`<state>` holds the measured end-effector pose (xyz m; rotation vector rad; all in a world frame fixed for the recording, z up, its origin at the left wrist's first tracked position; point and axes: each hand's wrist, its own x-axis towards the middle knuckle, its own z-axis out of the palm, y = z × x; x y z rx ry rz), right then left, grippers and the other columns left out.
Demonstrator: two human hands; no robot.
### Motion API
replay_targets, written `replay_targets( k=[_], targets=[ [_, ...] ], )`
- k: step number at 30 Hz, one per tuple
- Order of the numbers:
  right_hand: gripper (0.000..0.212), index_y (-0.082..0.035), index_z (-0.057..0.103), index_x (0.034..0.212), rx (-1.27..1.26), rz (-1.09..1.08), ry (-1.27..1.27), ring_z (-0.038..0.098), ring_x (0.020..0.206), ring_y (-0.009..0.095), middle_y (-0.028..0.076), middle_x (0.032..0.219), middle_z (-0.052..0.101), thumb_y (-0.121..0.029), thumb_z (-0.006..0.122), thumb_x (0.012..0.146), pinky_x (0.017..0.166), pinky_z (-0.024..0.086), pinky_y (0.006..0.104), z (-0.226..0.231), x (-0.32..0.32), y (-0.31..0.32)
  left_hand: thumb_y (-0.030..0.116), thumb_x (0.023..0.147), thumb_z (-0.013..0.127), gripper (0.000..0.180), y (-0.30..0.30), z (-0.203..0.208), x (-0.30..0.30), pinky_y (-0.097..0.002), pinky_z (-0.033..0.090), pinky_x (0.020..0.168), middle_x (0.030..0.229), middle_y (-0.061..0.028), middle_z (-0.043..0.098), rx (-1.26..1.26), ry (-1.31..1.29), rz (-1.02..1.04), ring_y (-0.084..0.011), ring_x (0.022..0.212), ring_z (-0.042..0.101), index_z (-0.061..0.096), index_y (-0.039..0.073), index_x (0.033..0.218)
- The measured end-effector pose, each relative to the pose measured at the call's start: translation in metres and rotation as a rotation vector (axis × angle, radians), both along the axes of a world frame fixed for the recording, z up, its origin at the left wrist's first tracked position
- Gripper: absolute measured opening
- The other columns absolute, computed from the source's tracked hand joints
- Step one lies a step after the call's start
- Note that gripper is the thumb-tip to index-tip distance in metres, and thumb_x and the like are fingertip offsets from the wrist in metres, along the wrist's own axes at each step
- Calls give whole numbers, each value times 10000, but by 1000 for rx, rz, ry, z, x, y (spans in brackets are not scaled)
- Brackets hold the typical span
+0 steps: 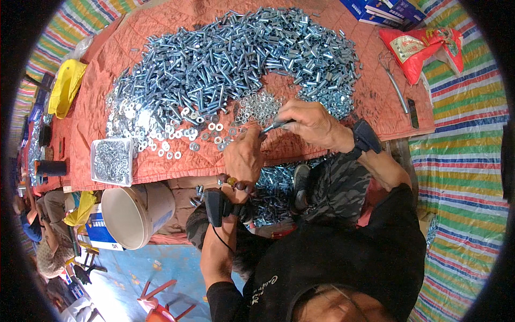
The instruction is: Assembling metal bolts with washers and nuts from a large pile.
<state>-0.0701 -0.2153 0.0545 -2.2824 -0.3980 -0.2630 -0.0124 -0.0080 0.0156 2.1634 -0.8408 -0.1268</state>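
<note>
My left hand (242, 158) and my right hand (311, 123) meet at the near edge of the quilted red cloth (300, 149). Between their closed fingers lies a small metal bolt (270, 128), its ends partly hidden by the fingertips. Just beyond them is a small heap of nuts or ring washers (255, 110). A wide mound of bolts (198, 75) curves behind it, with short metal sleeves (327, 59) on its right side. Flat washers (174, 134) lie scattered to the left of my left hand.
A clear plastic box (111, 180) of small metal parts stands at the front left, above a white bucket (126, 217). A red bag (410, 56), a wire whisk-like tool (397, 88) and blue boxes (383, 11) lie right. More bolts (276, 188) are below the edge. People sit at far left.
</note>
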Motion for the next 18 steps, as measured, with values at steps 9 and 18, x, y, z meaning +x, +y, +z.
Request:
replay_targets(
  k=[9,18],
  targets=[
    [229,-3,625,1023,423,-129,456,647,718,191,113,825,665,-34,672,801,657,511,316,4,-7,-4,7,816,558,81,-3,-9,-5,-483,460,534,747,-208,631,-97,-2,-69,-419,657,620,573,43,887],
    [283,26,574,1126,358,-134,438,661,702,131,119,840,687,-45,641,861,600,531,261,-17,-21,-3,-4,804,593,214,-20,-18,-31,-481,458,549,730,-247,621,-234,70,-184,-429,677,622,550,11,1014]
  ],
)
